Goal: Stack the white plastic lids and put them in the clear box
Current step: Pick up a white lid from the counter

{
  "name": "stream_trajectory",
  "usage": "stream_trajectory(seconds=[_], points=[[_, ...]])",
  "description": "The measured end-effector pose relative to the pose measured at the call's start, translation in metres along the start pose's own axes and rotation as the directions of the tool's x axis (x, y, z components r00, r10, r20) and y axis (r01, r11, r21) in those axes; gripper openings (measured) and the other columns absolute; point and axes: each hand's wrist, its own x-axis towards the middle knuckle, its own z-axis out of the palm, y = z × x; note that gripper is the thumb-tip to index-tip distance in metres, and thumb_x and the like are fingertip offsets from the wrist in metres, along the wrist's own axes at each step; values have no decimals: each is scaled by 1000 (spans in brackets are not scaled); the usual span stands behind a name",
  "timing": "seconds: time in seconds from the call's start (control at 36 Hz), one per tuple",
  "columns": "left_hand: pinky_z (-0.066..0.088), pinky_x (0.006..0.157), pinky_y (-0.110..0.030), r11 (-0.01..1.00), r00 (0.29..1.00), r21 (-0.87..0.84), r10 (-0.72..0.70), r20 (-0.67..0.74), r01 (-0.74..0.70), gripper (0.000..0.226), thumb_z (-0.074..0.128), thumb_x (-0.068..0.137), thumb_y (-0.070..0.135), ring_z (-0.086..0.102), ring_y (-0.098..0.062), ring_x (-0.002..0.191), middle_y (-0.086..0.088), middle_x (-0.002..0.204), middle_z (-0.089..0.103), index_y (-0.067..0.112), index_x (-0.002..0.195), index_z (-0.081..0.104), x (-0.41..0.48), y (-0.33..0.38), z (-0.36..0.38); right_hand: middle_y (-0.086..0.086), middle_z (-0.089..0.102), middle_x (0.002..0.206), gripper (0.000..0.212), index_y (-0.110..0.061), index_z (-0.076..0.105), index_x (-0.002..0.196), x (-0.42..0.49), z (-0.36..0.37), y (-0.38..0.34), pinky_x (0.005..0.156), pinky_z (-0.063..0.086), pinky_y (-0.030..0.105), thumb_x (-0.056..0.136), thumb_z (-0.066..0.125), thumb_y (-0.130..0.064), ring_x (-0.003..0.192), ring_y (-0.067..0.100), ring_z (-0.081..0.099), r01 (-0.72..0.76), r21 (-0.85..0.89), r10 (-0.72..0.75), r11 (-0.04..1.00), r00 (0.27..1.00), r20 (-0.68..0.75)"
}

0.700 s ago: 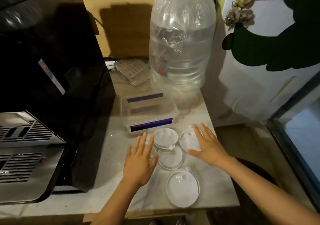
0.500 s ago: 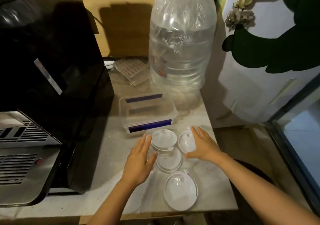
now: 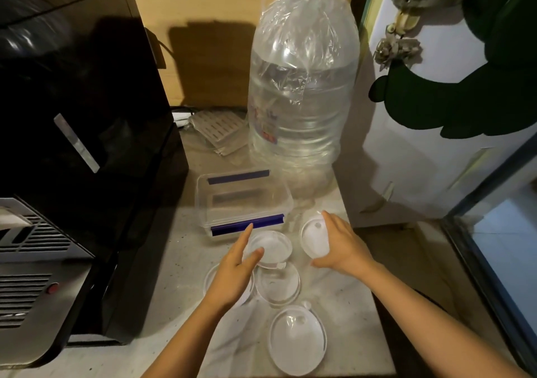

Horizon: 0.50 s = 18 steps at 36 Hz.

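Several white round plastic lids lie on the marble counter in front of the clear box (image 3: pixel 244 200), which stands open with blue clips. My right hand (image 3: pixel 345 247) grips the far-right lid (image 3: pixel 312 238), fingers on its far rim and thumb on its near rim, and the lid tilts up. My left hand (image 3: pixel 235 270) pinches the far-middle lid (image 3: pixel 273 250), with the thumb on top and the forefinger along its left rim. Another lid (image 3: pixel 277 286) lies just behind it towards me, one (image 3: pixel 296 342) near the front edge, and one (image 3: pixel 210 279) mostly hidden under my left hand.
A large water bottle (image 3: pixel 302 101) wrapped in plastic stands right behind the box. A black appliance (image 3: pixel 81 122) and a grey vented machine (image 3: pixel 32 284) fill the left side. A white fridge door (image 3: pixel 430 151) is on the right. The counter's right edge (image 3: pixel 374 305) drops to the floor.
Both hands moved forward from hovering flat over the lids. The right hand closed on the far-right lid and tipped it up. The left hand's thumb and forefinger closed on the far-middle lid.
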Motion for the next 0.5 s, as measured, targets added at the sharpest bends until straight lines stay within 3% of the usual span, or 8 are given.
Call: stream_trajectory(seconds=[0.11,0.22,0.31,0.36,0.5], points=[[32,105,-37,953,997,-294,-51,59,67,53,49,86,29,38,-21,130,-3,147,35,32,135,29,5,16,0,-1,15,153,109,-25,4,143,-13,-32,-20,107,28,33,63,78,-32,140,18,16,152,117,-138,981,984,-113],[48,88,-40,799,981,-580,-58,183,155,53,52,70,48,56,-26,111,-9,135,49,30,120,45,8,35,-1,-7,6,155,116,-27,-2,143,-26,-49,-45,112,22,32,62,79,-39,141,12,10,283,174,-265,943,957,-117],[55,78,-39,744,966,-642,-17,257,184,55,42,76,57,61,-28,105,-12,123,60,25,118,54,7,44,-4,-13,6,155,115,-34,-1,141,-32,-49,-63,116,22,33,59,79,-45,141,5,8,399,200,-386,895,917,-101],[56,76,-37,739,958,-652,33,286,169,61,35,77,62,64,-24,102,-7,113,68,21,117,57,6,46,-7,-19,5,151,112,-42,-4,135,-35,-46,-73,115,18,26,60,79,-44,138,-1,6,443,202,-440,874,896,-60],[57,72,-29,702,952,-693,70,297,164,54,44,67,61,68,-16,93,-2,96,75,24,94,72,1,43,-13,-25,2,146,114,-30,-8,142,-37,-37,-90,109,9,16,65,77,-42,133,-7,0,505,138,-513,852,858,26]])
